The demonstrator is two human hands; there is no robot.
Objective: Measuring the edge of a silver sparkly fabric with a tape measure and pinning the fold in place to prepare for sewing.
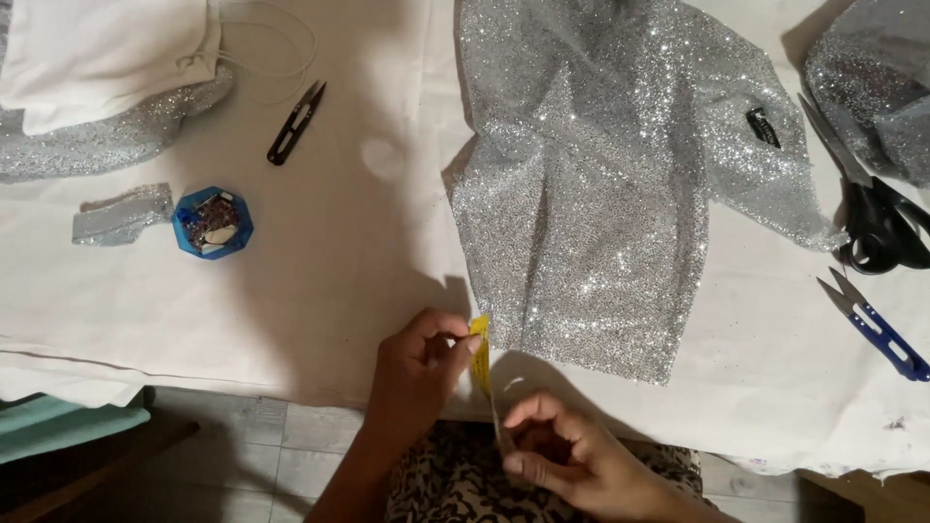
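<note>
far left lie a folded white cloth (102, 53) over glittery fabric, a small silver scrap (121, 215) and a blue pin box (213, 223); black thread snips (295, 123) sit a little right of them on the white table cover (339, 281). at the near edge the left hand (417, 373) pinches the top end of a yellow measuring tape (480, 360) between thumb and fingers, and the right hand (557, 450) curls closed around its lower end, so the tape runs taut between them. it looks light, thin and limp, best held near its ends. just beyond spreads a large silver sequin fabric (601, 184), soft and likely slippery. far right are black scissors (877, 218) and blue-handled snips (877, 324).
</note>
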